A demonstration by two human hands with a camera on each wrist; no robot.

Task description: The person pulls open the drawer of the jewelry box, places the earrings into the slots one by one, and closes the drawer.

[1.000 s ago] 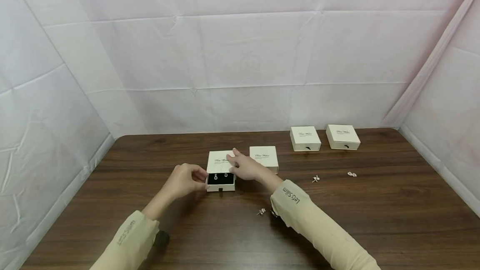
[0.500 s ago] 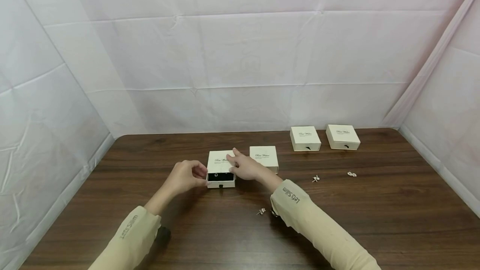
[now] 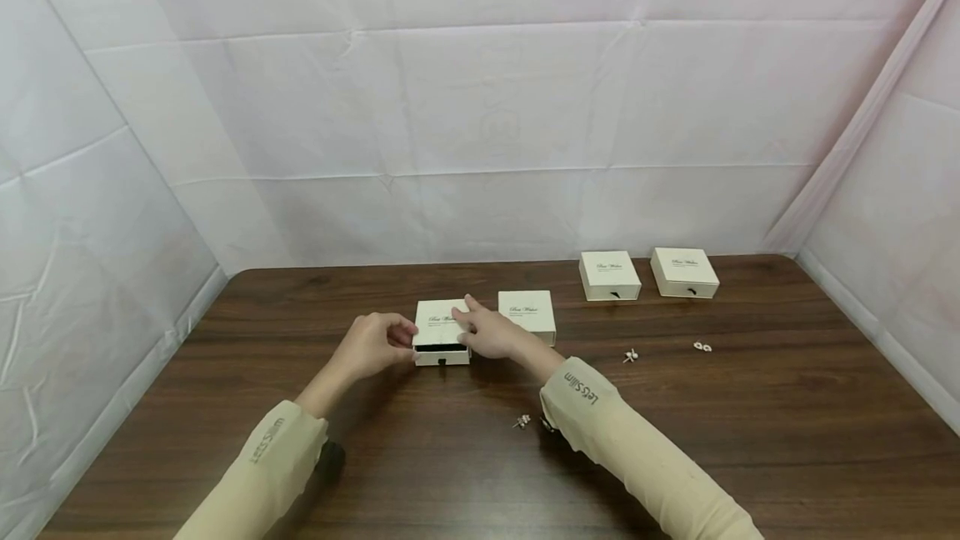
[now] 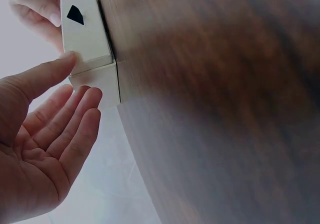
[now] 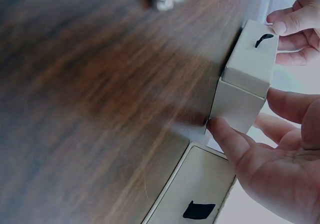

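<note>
The little box (image 3: 441, 333) sits on the brown counter (image 3: 675, 440), right between the two hands. Its drawer (image 3: 441, 354) sticks out just a bit at the front. The left hand (image 3: 372, 346) has loose, straight fingers and touches the drawer's left side. The right hand (image 3: 491, 334) rests on the box and holds its right side. A second box (image 3: 527, 314) sits just beside it.
</note>
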